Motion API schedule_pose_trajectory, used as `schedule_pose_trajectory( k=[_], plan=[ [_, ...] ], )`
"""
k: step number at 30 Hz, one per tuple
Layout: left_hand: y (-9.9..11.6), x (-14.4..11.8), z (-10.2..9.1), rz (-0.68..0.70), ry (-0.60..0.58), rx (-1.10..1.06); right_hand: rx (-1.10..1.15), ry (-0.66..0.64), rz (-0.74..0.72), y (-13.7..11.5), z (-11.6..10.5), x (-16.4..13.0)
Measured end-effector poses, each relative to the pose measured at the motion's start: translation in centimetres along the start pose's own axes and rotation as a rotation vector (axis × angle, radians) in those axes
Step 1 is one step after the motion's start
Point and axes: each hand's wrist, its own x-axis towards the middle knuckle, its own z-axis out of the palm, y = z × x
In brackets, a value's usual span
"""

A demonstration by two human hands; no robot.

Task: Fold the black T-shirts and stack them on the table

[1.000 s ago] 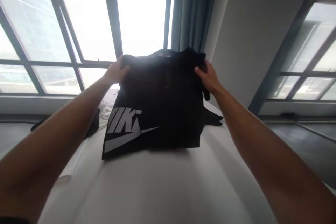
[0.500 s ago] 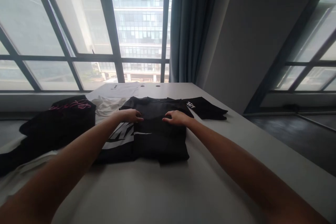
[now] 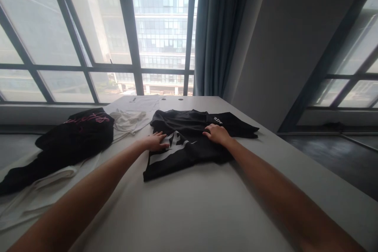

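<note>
The black T-shirt (image 3: 189,145) now lies flat on the white desk (image 3: 206,212), whereas a second ago it was held up in the air against the window; half a second ago it was already down, and since then it has been turned a little, so the white logo slants across the cloth. Judging by that, the lifting part looks finished and the pressing flat is under way. The left hand (image 3: 155,141) rests palm down at the shirt's left edge, fingers spread and gripping nothing. The right hand (image 3: 217,134) lies on the right side near the sleeve; its fingers look loosely curled on the fabric, though whether they pinch a fold is hard to tell from here.

To the left lie a black garment with pink lettering (image 3: 79,134) and a crumpled white garment (image 3: 128,120). The logo is partly folded under, so it cannot be read whole.
</note>
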Motion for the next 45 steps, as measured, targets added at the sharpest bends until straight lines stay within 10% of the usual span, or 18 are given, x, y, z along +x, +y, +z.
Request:
schedule_pose_trajectory(
  k=[4, 7, 11, 19, 25, 28, 33, 41, 45],
  plan=[
    [-0.6, -0.5, 0.0, -0.128, 0.225, 0.108, 0.050, 0.020, 0.024, -0.9, -2.1, -3.6],
    [0.2, -2.2, -0.8, -0.145, 0.379, 0.158, 0.108, -0.215, 0.110, -0.6, -3.3, -5.7],
    [1.3, -5.6, -1.8, -0.262, 0.268, 0.132, 0.198, -0.423, 0.114, 0.0, -3.5, -7.1],
    [-2.2, -9.5, -1.2, -0.368, 0.112, -0.079, 0.448, -0.199, 0.013, 0.2, -0.3, -7.9],
    [-3.0, -10.0, 1.3, -0.209, 0.412, -0.535, 0.807, 0.259, 0.169, 1.0, 2.8, -7.0],
    [-2.1, -10.0, 2.2, -0.173, 0.599, -0.881, 1.041, 0.330, 0.300, 1.1, 3.4, -6.5],
    [-0.3, -9.9, 2.5, -0.145, 0.593, -1.412, 1.312, 0.330, 0.435, 0.7, 2.9, -6.6],
    [1.0, -12.0, 1.8, 0.081, 0.289, -1.553, 0.953, 0.193, 0.142, -1.7, 2.9, -8.7],
    [1.0, -11.9, 2.1, 0.122, 0.331, -1.498, 0.779, 0.302, 0.169, -2.8, 3.3, -8.8]
  ],
)
